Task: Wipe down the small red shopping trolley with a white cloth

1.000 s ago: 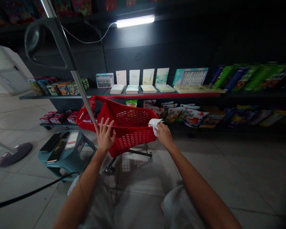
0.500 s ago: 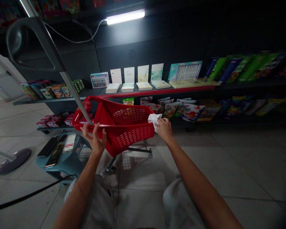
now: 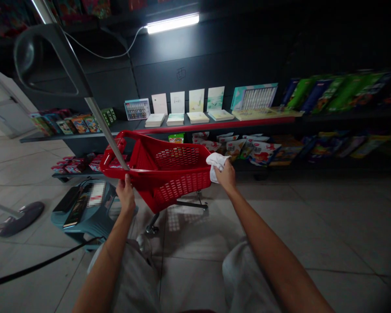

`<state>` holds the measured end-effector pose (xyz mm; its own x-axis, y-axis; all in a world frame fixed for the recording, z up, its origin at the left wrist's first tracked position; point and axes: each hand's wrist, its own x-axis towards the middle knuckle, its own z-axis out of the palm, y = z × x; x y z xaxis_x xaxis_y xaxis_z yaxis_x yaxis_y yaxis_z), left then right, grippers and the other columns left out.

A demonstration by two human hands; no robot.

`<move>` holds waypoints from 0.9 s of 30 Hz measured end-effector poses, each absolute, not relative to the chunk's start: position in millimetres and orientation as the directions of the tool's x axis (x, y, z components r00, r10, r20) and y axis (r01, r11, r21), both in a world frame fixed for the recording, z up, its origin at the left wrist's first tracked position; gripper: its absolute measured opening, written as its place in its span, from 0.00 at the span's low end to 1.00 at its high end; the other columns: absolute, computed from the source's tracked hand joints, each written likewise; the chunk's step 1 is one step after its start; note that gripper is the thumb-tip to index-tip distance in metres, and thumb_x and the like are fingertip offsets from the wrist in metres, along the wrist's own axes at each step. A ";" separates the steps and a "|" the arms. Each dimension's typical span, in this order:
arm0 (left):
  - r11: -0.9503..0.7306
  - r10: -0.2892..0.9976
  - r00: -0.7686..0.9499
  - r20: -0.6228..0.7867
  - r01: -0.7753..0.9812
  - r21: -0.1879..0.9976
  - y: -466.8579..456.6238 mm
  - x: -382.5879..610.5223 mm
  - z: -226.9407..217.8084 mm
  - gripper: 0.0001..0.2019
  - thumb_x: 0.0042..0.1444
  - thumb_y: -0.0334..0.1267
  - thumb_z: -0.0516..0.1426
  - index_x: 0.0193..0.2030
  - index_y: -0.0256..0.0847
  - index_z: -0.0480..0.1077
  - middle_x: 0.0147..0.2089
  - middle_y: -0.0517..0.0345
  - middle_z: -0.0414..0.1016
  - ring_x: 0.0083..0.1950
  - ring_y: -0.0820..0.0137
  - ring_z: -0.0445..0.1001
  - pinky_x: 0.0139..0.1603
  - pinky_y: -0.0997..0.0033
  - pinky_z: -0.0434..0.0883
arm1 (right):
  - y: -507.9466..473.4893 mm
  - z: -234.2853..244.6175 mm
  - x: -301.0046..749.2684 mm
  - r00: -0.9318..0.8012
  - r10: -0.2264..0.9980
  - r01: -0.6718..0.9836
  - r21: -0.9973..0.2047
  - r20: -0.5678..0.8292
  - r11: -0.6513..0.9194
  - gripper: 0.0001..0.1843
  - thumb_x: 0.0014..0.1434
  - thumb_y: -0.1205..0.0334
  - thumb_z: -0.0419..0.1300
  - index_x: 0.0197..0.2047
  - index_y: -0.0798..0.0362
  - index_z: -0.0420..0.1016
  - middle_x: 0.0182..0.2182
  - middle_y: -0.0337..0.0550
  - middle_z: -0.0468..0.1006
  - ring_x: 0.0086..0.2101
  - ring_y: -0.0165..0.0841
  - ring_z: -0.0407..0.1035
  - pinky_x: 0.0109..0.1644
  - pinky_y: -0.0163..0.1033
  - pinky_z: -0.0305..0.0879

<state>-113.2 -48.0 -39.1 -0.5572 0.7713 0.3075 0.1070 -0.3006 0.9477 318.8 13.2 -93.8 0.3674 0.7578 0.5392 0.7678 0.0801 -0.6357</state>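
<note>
Cart (image 3: 179, 187), one cloth (image 3: 217, 166), two hands (image 3: 125, 195)

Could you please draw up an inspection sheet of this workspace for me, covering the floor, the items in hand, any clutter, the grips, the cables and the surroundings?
Surface: pale tiled floor.
Items in hand: red plastic shopping cart on wheels; white cloth at its rim.
Clutter: teal plastic stool bearing dark flat items.
Grips: left hand closed on the cart's rim; right hand holding the cloth.
Cables: black cable on the floor by the stool; white cable running to a strip light.
Surroundings: dark store shelves of cards and packaged goods.
</note>
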 end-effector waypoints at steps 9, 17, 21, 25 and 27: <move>-0.399 0.788 -0.416 0.454 0.217 0.891 -39.5 -91.6 -55.3 0.41 0.49 0.46 0.72 0.66 0.43 0.59 0.64 0.43 0.73 0.59 0.62 0.79 0.62 0.60 0.76 | 12.0 -115.8 273.3 0.458 0.632 0.727 -0.673 0.625 0.138 0.35 0.67 0.51 0.54 0.71 0.59 0.53 0.62 0.69 0.67 0.63 0.50 0.65 0.64 0.55 0.65; -0.258 0.826 -0.385 0.412 0.392 0.883 -32.7 -85.0 -68.0 0.32 0.47 0.44 0.72 0.59 0.42 0.70 0.50 0.49 0.81 0.49 0.59 0.82 0.54 0.57 0.79 | 13.1 -145.7 204.7 0.511 0.730 0.539 -0.831 0.453 0.138 0.21 0.69 0.52 0.49 0.54 0.58 0.71 0.49 0.63 0.78 0.49 0.45 0.74 0.53 0.48 0.74; -0.188 0.818 -0.427 0.385 0.435 0.881 -32.5 -72.7 -68.9 0.30 0.46 0.45 0.72 0.56 0.43 0.71 0.45 0.51 0.82 0.44 0.59 0.83 0.48 0.59 0.80 | -0.8 -151.2 162.1 0.400 0.823 0.451 -0.868 0.404 0.207 0.15 0.66 0.55 0.56 0.50 0.55 0.74 0.46 0.58 0.82 0.45 0.44 0.77 0.53 0.50 0.75; -0.150 0.815 -0.442 0.374 0.462 0.874 -32.6 -61.2 -69.2 0.29 0.46 0.44 0.72 0.55 0.43 0.71 0.45 0.51 0.83 0.44 0.59 0.83 0.48 0.60 0.79 | -22.6 -152.0 125.9 0.118 0.877 0.537 -0.772 0.467 0.339 0.11 0.63 0.62 0.61 0.47 0.51 0.80 0.48 0.55 0.82 0.50 0.47 0.76 0.58 0.52 0.74; -0.123 0.820 -0.442 0.364 0.484 0.866 -33.0 -57.5 -67.8 0.29 0.46 0.44 0.72 0.55 0.43 0.71 0.44 0.50 0.83 0.44 0.58 0.83 0.48 0.60 0.78 | -31.3 -150.8 114.4 -0.071 0.839 0.587 -0.658 0.539 0.472 0.17 0.62 0.65 0.62 0.54 0.50 0.80 0.56 0.55 0.79 0.60 0.47 0.71 0.66 0.53 0.69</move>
